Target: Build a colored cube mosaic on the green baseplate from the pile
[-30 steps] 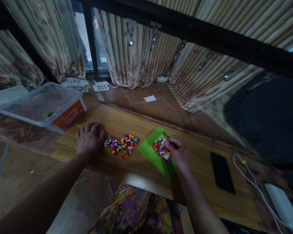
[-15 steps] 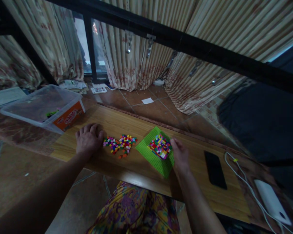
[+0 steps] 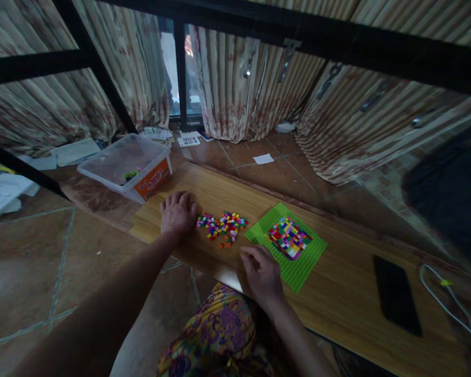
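My left hand (image 3: 178, 213) lies on the wooden board with its fingers spread, at the left edge of a pile of small coloured bricks (image 3: 232, 224). It holds nothing. My right hand (image 3: 264, 275) hovers by the near left side of a green studded baseplate (image 3: 298, 277), its fingers half curled. A gap shows between thumb and forefinger, with nothing visible in it. On the baseplate sits a patch of tightly set multicoloured bricks (image 3: 289, 236). A few orange bricks (image 3: 225, 244) lie apart at the pile's near side.
A clear plastic tub (image 3: 118, 159) with an orange label stands beyond the board's left end, some green pieces inside. A black phone (image 3: 397, 294) lies on the board (image 3: 349, 283) at right, beside a white cable (image 3: 439, 302). Papers (image 3: 263, 158) lie on the tiled floor.
My right hand has moved left from the baseplate's right edge to its near left side, and its fingers have loosened. My left hand stays put. The whole view has shifted, with the board further right.
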A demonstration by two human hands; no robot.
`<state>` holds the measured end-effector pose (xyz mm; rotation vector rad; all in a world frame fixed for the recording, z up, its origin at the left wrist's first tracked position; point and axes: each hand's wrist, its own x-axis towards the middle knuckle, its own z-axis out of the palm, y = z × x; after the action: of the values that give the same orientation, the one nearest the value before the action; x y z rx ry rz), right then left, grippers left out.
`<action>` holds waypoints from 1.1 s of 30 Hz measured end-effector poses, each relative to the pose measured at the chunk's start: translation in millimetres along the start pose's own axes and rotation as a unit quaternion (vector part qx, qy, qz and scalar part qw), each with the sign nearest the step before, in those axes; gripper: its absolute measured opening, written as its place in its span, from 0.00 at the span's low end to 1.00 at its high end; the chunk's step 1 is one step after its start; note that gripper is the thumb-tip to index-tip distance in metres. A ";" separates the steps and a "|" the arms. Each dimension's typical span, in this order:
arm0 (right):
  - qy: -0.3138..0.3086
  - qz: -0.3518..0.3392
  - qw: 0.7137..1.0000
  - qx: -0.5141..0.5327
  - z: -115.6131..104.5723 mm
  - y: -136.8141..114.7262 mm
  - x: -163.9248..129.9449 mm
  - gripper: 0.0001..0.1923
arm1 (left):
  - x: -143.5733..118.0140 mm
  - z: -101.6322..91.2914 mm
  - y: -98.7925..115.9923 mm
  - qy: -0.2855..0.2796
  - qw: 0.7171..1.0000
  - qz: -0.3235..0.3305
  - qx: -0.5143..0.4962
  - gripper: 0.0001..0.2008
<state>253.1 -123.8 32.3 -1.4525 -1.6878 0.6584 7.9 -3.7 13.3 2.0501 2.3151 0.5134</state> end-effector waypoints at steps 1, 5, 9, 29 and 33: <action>-0.014 -0.010 1.000 -0.015 7.4 0.3 0.7 0.10 | -0.1 0.4 -0.3 0.002 1.000 0.001 -0.002 0.25; -0.045 -0.058 0.995 -0.070 25.4 4.9 9.7 0.11 | -0.2 1.9 -1.5 0.011 1.000 0.008 -0.008 0.25; -0.069 -0.076 0.988 -0.113 33.3 5.8 18.4 0.11 | 0.1 2.4 -2.0 0.008 1.000 0.003 -0.013 0.26; 0.105 0.205 0.938 0.259 1.3 13.7 13.7 0.16 | 1.5 -0.6 0.2 -0.001 1.000 -0.002 0.008 0.26; 0.118 0.215 0.927 0.284 -1.8 14.2 11.1 0.16 | 1.7 -0.7 -0.1 -0.003 1.000 0.000 0.012 0.26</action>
<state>262.2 -110.3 24.5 -1.3995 -0.8827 1.0585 7.4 -2.3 14.3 2.0581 2.3300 0.4825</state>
